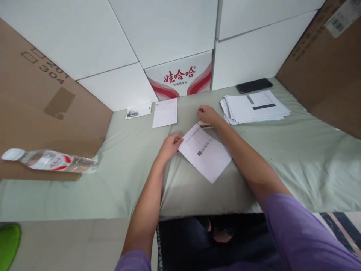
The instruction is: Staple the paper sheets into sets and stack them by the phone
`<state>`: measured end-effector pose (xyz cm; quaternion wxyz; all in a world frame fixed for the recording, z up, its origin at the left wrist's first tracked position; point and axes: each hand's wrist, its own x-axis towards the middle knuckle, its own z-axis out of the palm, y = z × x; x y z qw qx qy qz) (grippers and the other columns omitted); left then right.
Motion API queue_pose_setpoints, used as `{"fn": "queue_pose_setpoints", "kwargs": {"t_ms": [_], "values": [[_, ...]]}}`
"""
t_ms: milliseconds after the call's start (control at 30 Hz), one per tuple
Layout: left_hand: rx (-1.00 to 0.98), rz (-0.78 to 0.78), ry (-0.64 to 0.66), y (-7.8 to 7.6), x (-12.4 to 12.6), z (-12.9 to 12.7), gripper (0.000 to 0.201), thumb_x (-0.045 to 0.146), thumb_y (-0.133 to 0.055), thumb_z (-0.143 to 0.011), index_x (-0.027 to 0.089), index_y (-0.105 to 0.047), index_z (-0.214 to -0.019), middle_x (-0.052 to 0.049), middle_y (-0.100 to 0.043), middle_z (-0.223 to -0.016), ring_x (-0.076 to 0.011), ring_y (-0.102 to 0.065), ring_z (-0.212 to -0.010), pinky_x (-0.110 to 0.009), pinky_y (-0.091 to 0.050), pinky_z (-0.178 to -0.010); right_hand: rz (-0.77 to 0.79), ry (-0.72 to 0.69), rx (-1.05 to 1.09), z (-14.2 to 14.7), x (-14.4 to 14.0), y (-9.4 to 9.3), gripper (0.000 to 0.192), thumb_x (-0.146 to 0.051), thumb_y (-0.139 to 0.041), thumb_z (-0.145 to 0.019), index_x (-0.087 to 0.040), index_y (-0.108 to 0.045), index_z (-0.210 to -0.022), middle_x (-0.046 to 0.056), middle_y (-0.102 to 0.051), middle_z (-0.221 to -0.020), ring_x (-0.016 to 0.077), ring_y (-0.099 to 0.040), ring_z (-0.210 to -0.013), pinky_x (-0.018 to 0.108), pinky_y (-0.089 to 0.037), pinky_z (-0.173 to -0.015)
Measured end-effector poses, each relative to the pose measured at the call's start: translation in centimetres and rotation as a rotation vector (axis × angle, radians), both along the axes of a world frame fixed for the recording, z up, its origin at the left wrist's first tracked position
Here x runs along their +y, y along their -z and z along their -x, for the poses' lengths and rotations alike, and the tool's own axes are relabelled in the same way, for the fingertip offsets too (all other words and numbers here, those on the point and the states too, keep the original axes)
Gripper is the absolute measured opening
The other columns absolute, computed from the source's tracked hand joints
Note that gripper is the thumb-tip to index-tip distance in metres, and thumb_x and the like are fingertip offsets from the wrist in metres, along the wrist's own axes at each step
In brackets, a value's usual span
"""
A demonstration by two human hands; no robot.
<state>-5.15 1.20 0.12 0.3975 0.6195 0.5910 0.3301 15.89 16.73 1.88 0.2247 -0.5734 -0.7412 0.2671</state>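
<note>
A printed sheet of paper lies tilted on the cloth, one corner toward me. My left hand pinches its left corner between thumb and fingers. At the sheet's far corner rests what looks like a stapler, beige on top and dark below, partly covered by my right wrist. Just beyond it, my right hand is closed, fingers curled; whatever may be in them is hidden. Another printed sheet lies flat to the left of my right hand.
A stack of papers sits at the right, with a black phone behind it. A small picture slip lies at back left. White boxes wall the back; cardboard stands at both sides. A water bottle lies at left.
</note>
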Motion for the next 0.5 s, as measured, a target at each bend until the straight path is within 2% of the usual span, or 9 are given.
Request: {"fn": "queue_pose_setpoints", "kwargs": {"t_ms": [100, 200, 267, 367, 433, 500], "values": [[-0.112, -0.059, -0.017, -0.7, 0.4, 2.1, 0.020, 0.039, -0.065, -0.089, 0.020, -0.062, -0.084, 0.003, -0.060, -0.054, -0.0121, -0.051, -0.039, -0.023, -0.034, -0.037, 0.080, -0.055, 0.180, -0.8, 0.2, -0.6, 0.014, -0.021, -0.054, -0.091, -0.016, -0.066, -0.087, 0.007, -0.071, -0.088, 0.0160, -0.060, -0.078, 0.026, -0.046, -0.075], [-0.223, -0.188, -0.116, -1.1, 0.7, 3.4, 0.029, 0.048, -0.069, -0.085, 0.021, -0.059, -0.081, 0.006, -0.055, -0.049, -0.0114, -0.048, -0.036, -0.022, -0.034, -0.035, 0.202, -0.099, 0.363, -2.0, 0.0, -2.0, 0.017, -0.024, -0.054, -0.092, -0.017, -0.066, -0.083, 0.004, -0.068, -0.078, 0.0131, -0.057, -0.069, 0.024, -0.043, -0.066], [-0.289, -0.274, -0.218, -1.2, 0.9, 3.7, 0.033, 0.051, -0.070, -0.083, 0.021, -0.056, -0.080, 0.007, -0.053, -0.048, -0.0115, -0.049, -0.036, -0.022, -0.034, -0.034, 0.285, -0.125, 0.471, -3.0, -0.4, -3.2, 0.023, -0.030, -0.054, -0.095, -0.017, -0.067, -0.083, 0.005, -0.070, -0.080, 0.0134, -0.059, -0.070, 0.023, -0.044, -0.065], [-0.367, -0.384, -0.361, -1.1, 1.1, 3.8, 0.038, 0.055, -0.071, -0.082, 0.022, -0.054, -0.081, 0.008, -0.052, -0.048, -0.0107, -0.049, -0.036, -0.021, -0.034, -0.033, 0.394, -0.176, 0.643, -4.5, -1.0, -4.9, 0.040, -0.052, -0.054, -0.097, -0.018, -0.068, -0.080, 0.008, -0.073, -0.083, 0.0170, -0.065, -0.076, 0.025, -0.050, -0.068], [-0.402, -0.435, -0.445, -0.9, 1.3, 3.8, 0.040, 0.057, -0.070, -0.083, 0.022, -0.051, -0.083, 0.008, -0.053, -0.048, -0.0100, -0.048, -0.035, -0.020, -0.033, -0.034, 0.473, -0.243, 0.713, -5.3, -1.4, -5.6, 0.050, -0.065, -0.055, -0.094, -0.018, -0.067, -0.081, 0.010, -0.073, -0.079, 0.0210, -0.068, -0.079, 0.029, -0.055, -0.072], [-0.425, -0.473, -0.522, -0.7, 1.4, 3.7, 0.041, 0.058, -0.068, -0.085, 0.023, -0.048, -0.085, 0.009, -0.052, -0.048, -0.0093, -0.047, -0.035, -0.020, -0.033, -0.034, 0.551, -0.339, 0.720, -5.6, -1.8, -5.9, 0.052, -0.068, -0.062, -0.088, -0.017, -0.066, -0.084, 0.011, -0.073, -0.076, 0.0237, -0.070, -0.080, 0.034, -0.058, -0.074]]}}
